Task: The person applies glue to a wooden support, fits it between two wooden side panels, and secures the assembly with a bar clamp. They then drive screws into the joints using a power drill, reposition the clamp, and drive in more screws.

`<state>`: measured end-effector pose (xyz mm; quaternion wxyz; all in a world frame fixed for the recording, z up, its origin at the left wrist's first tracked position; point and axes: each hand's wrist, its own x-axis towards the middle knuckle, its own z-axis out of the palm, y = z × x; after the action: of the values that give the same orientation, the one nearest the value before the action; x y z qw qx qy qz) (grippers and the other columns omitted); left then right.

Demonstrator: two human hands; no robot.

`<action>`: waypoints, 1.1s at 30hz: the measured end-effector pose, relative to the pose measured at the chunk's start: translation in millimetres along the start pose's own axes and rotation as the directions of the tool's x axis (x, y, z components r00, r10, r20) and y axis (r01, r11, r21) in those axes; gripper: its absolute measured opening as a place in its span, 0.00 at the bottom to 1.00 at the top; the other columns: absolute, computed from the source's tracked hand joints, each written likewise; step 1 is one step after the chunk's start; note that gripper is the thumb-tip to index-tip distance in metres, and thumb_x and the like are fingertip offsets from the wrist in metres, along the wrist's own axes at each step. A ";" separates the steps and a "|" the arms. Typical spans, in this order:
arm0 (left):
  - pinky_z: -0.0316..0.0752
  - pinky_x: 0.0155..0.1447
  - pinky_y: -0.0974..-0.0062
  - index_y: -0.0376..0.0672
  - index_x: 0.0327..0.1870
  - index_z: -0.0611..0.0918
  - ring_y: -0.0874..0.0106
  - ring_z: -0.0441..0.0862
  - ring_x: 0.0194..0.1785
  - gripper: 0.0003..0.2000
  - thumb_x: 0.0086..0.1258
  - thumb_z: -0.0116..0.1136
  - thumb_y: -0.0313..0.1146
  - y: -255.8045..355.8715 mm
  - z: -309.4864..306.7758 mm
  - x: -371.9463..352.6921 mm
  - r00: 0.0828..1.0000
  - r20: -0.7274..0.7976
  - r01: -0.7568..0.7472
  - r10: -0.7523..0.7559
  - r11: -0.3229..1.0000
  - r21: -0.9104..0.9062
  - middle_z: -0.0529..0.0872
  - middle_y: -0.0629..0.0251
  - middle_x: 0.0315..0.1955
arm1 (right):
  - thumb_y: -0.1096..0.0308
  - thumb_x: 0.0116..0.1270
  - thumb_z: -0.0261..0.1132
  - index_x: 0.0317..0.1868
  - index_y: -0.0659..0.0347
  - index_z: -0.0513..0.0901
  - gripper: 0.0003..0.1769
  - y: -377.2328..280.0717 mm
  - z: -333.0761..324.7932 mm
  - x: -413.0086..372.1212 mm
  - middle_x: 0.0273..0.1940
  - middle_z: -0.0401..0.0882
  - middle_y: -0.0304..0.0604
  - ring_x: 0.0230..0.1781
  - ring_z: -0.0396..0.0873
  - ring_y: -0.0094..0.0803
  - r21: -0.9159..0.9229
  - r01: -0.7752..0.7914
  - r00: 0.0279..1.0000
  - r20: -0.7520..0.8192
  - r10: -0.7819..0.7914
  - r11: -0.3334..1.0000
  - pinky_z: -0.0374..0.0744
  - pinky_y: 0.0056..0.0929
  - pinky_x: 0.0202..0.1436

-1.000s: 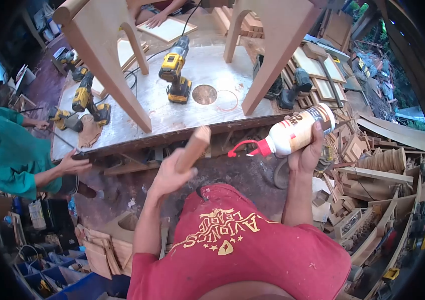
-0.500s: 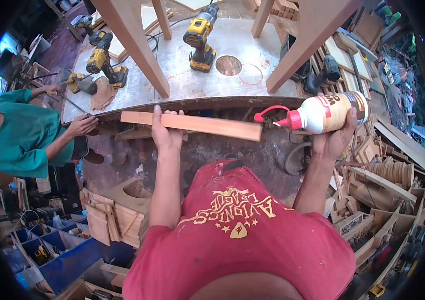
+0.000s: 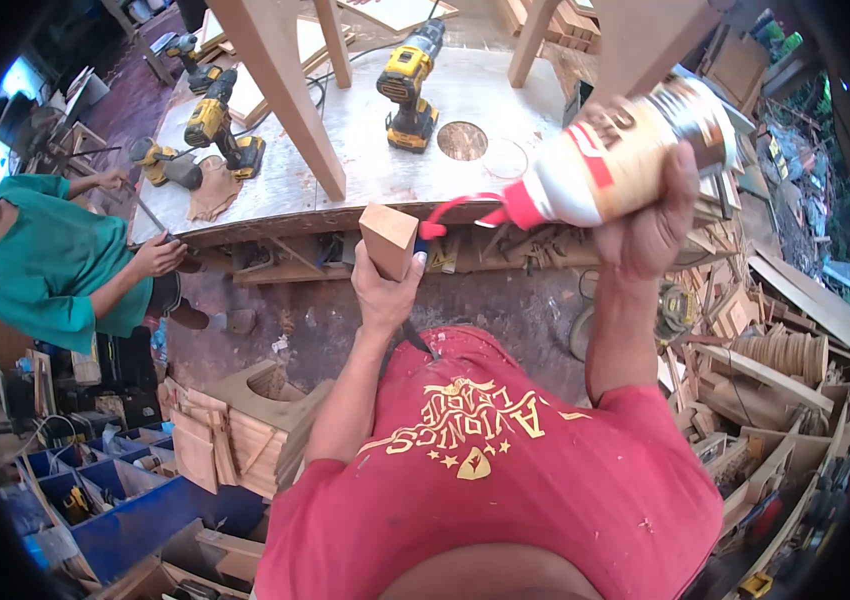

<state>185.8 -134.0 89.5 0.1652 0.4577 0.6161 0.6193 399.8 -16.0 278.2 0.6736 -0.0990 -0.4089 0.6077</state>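
My left hand (image 3: 385, 292) is closed round a wooden bar (image 3: 388, 245), whose cut end faces up toward me. A white and tan glue bottle (image 3: 625, 155) with a red nozzle lies tilted in my right hand (image 3: 653, 215), its fingers wrapped underneath. The nozzle points left, toward the bar's end but apart from it. From the nozzle hangs the red cap on its strap, close to the bar's right side. Part of the bar is hidden by my left fingers.
Ahead is a workbench (image 3: 275, 210) carrying a yellow drill (image 3: 407, 90), another drill (image 3: 213, 125) and upright wooden legs (image 3: 280, 100). A co-worker in a green shirt (image 3: 45, 260) stands at left, holding a thin rod. Wood scraps (image 3: 745, 350) lie at right; blue bins (image 3: 145, 520) stand at lower left.
The wooden bar has swung from lying crosswise to pointing its end up at me. My right hand has brought the glue bottle left, up and nearer the camera.
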 end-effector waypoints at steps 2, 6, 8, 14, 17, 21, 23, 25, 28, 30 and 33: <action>0.76 0.49 0.63 0.37 0.54 0.72 0.57 0.82 0.45 0.27 0.56 0.73 0.30 4.1 3.8 -6.6 0.999 0.021 -0.035 0.035 0.999 0.031 0.82 0.51 0.43 | 0.55 0.72 0.60 0.66 0.68 0.67 0.30 7.5 15.6 3.0 0.55 0.79 0.54 0.55 0.81 0.48 -0.150 0.099 0.993 0.075 -0.088 0.984 0.80 0.47 0.62; 0.76 0.46 0.58 0.36 0.52 0.73 0.50 0.81 0.43 0.26 0.51 0.73 0.25 -0.3 3.6 -13.8 0.989 0.038 -0.143 0.140 0.985 0.095 0.80 0.50 0.40 | 0.68 0.70 0.64 0.63 0.67 0.71 0.24 17.2 48.9 1.7 0.53 0.81 0.47 0.51 0.84 0.36 -0.201 0.144 0.974 0.202 -0.103 0.969 0.83 0.40 0.58; 0.76 0.46 0.57 0.37 0.52 0.73 0.48 0.81 0.43 0.27 0.50 0.72 0.25 -5.1 0.7 -16.2 0.987 0.053 -0.157 0.152 0.981 0.111 0.79 0.50 0.40 | 0.69 0.69 0.65 0.61 0.67 0.73 0.22 24.0 52.3 -0.2 0.50 0.82 0.45 0.49 0.83 0.32 -0.235 0.129 0.977 0.198 -0.083 0.963 0.83 0.36 0.56; 0.76 0.46 0.57 0.37 0.52 0.73 0.47 0.81 0.42 0.27 0.49 0.72 0.24 -3.6 -8.3 -16.5 0.986 0.009 -0.168 0.169 0.975 0.143 0.80 0.49 0.40 | 0.68 0.61 0.75 0.58 0.69 0.76 0.28 35.0 72.0 -4.8 0.47 0.82 0.43 0.45 0.82 0.28 -0.171 0.068 0.989 0.139 -0.044 0.983 0.80 0.29 0.53; 0.77 0.46 0.57 0.38 0.53 0.74 0.48 0.82 0.43 0.28 0.49 0.73 0.25 2.0 -8.1 -17.5 0.993 -0.017 -0.114 0.116 0.987 0.110 0.81 0.49 0.41 | 0.67 0.60 0.75 0.58 0.69 0.76 0.28 39.1 76.6 -4.5 0.47 0.82 0.43 0.45 0.82 0.28 -0.157 0.094 0.986 0.153 -0.070 0.983 0.80 0.30 0.53; 0.78 0.48 0.60 0.37 0.54 0.73 0.52 0.83 0.44 0.28 0.52 0.74 0.27 7.7 -9.5 -15.2 0.989 0.010 -0.145 0.145 0.984 0.108 0.83 0.49 0.42 | 0.67 0.67 0.67 0.66 0.65 0.67 0.30 50.2 68.1 -5.0 0.53 0.79 0.47 0.52 0.82 0.38 -0.228 0.178 0.961 0.251 -0.119 0.957 0.82 0.40 0.58; 0.78 0.49 0.63 0.34 0.55 0.73 0.59 0.85 0.44 0.28 0.56 0.75 0.31 4.2 -10.4 -13.6 0.988 0.002 -0.156 0.157 0.980 0.122 0.85 0.51 0.41 | 0.65 0.67 0.67 0.67 0.65 0.66 0.32 53.9 58.1 -6.9 0.54 0.78 0.49 0.56 0.81 0.44 -0.211 0.171 0.964 0.236 -0.120 0.962 0.81 0.44 0.60; 0.78 0.50 0.63 0.34 0.55 0.73 0.60 0.85 0.44 0.28 0.56 0.74 0.31 8.7 -13.7 -11.8 0.997 0.006 -0.082 0.081 0.991 0.105 0.85 0.51 0.42 | 0.62 0.66 0.67 0.70 0.64 0.63 0.35 50.8 49.5 -14.2 0.57 0.77 0.54 0.61 0.77 0.54 -0.231 0.152 0.972 0.210 -0.104 0.961 0.78 0.51 0.64; 0.78 0.48 0.61 0.36 0.56 0.73 0.55 0.84 0.44 0.27 0.55 0.73 0.29 12.8 -17.2 -8.9 0.998 0.024 -0.059 0.057 0.995 0.083 0.84 0.50 0.41 | 0.55 0.63 0.71 0.70 0.62 0.63 0.41 43.3 46.8 -23.2 0.61 0.72 0.55 0.64 0.74 0.51 -0.142 0.069 0.965 0.260 -0.030 0.988 0.75 0.52 0.68; 0.78 0.48 0.62 0.36 0.56 0.73 0.56 0.84 0.44 0.28 0.55 0.73 0.29 14.3 -17.9 -6.6 0.997 0.035 -0.071 0.069 0.995 0.072 0.84 0.50 0.42 | 0.53 0.61 0.72 0.70 0.61 0.63 0.43 44.6 46.8 -23.2 0.62 0.70 0.55 0.64 0.73 0.52 -0.145 0.060 0.970 0.243 -0.023 0.988 0.76 0.53 0.67; 0.78 0.50 0.65 0.35 0.56 0.73 0.64 0.84 0.44 0.28 0.56 0.74 0.30 20.1 -14.7 -7.3 0.996 0.061 -0.062 0.059 0.997 0.051 0.85 0.53 0.42 | 0.53 0.61 0.73 0.70 0.60 0.63 0.43 46.8 56.8 -18.3 0.63 0.69 0.56 0.65 0.71 0.54 -0.161 0.116 0.967 0.245 -0.074 0.980 0.75 0.57 0.66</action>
<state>185.6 -152.3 107.9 0.1526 0.4985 0.6129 0.5937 328.5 -41.8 277.5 0.6368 -0.0641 -0.5426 0.5440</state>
